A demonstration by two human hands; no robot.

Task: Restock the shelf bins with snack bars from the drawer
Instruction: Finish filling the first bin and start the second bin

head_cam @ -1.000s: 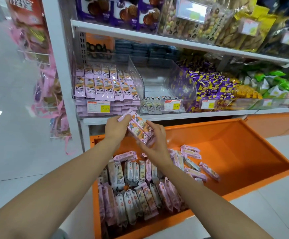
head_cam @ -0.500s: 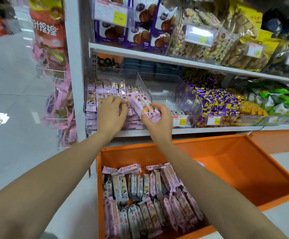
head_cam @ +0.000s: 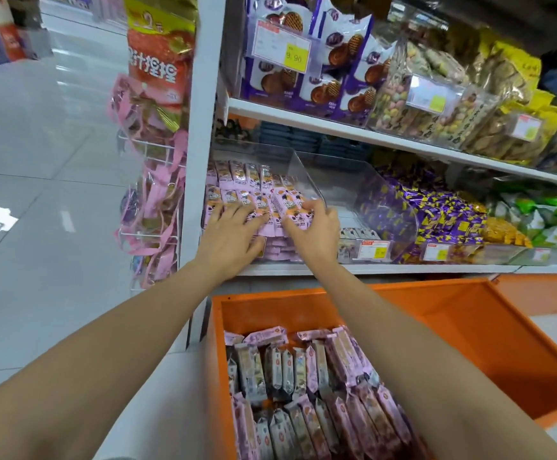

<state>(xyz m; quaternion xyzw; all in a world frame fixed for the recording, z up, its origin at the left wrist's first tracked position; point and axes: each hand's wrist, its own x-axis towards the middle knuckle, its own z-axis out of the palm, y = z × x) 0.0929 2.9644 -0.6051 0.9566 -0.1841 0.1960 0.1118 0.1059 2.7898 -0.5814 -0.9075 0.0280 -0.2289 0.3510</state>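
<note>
Orange metal is filling the lower right of the frame: one drawer (head_cam: pixel 502 343) is standing open, and snack bars (head_cam: pixel 287 370) are sitting packed in its left part only. I am counting two upright rows and a few bars lying flat behind them. My right forearm is covering some and the bottom edge is cutting the nearest row, so I am giving no total.

Above, at centre frame, both of my hands are reaching into one clear bin (head_cam: pixel 300 171) on the white shelf (head_cam: pixel 386 268). My left hand (head_cam: pixel 229 234) is lying flat with its fingers spread on the pink bars (head_cam: pixel 237 180) stacked there. My right hand (head_cam: pixel 317 237) is gripping a handful of bars (head_cam: pixel 290 207), thumb under and fingers curled over, touching the stack. How many it is holding I cannot tell.

Right of them, a second clear bin (head_cam: pixel 370 194) is showing only a few packets at its front. Beyond it, purple sweets (head_cam: pixel 436 210) and green packets (head_cam: pixel 552 214) are blurring together. I am counting three price labels (head_cam: pixel 373 250) along that shelf front, their print unreadable.

At the top, cookie bags (head_cam: pixel 320 78) are running off the frame.
</note>
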